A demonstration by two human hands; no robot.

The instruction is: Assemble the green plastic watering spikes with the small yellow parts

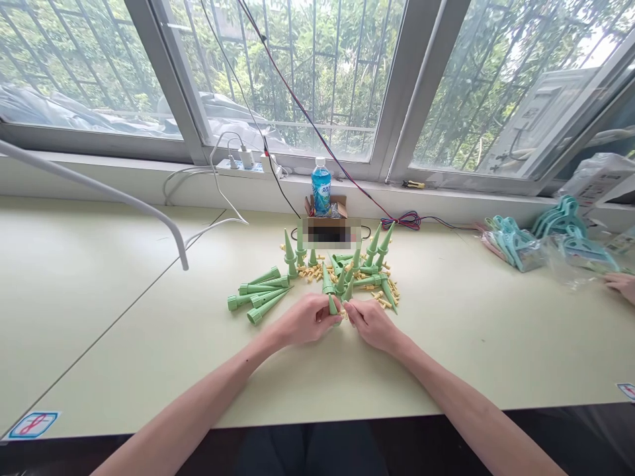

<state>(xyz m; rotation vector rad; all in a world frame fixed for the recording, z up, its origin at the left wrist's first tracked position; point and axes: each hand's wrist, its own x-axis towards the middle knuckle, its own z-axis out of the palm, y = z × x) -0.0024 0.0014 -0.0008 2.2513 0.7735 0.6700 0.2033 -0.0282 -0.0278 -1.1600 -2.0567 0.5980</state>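
My left hand [303, 319] is closed around a green cone-shaped spike [332, 305], its tip pointing up between my hands. My right hand [371, 322] pinches a small yellow plug [344, 315] right beside the spike's base. Just beyond my hands lies a heap of green spikes [347, 274], some standing upright, mixed with scattered yellow plugs [312, 272]. To the left, several green spikes [260, 291] lie side by side on the pale green table [124, 317].
A blue drink bottle [321, 187] stands in a small cardboard box [331, 221] by the window. Cables and chargers [245, 158] run along the sill. Teal plastic hangers [540, 235] in bags lie far right, where another person's hand [621, 284] rests. A white tube [124, 198] arcs over the left.
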